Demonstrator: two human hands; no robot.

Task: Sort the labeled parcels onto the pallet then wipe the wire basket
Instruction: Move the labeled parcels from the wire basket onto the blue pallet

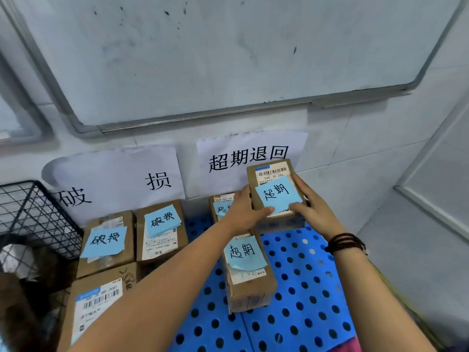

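**Operator:** Background: a white wall with a whiteboard above two paper signs. Below them lies the blue pallet. Both my grips clasp one held parcel bearing a blue "超期" note. The left grip is on its left side and the right grip on its right, thumbs laid over the top.

**Assessor:** Position, relative to the pallet?

**Operator:** At the pallet's far edge, right of centre, under the overdue sign. Whether its base touches the pallet, I cannot tell. The overdue parcels stand just left of it on the pallet. The damaged parcels fill the pallet's left part.

**Assessor:** Step in hand?

**Operator:** Sorting, I judge: an overdue parcel is being placed. The next move calls for setting it flat and square beside its group, then opening both grips. The wire basket, off the pallet's left side, remains to be wiped.
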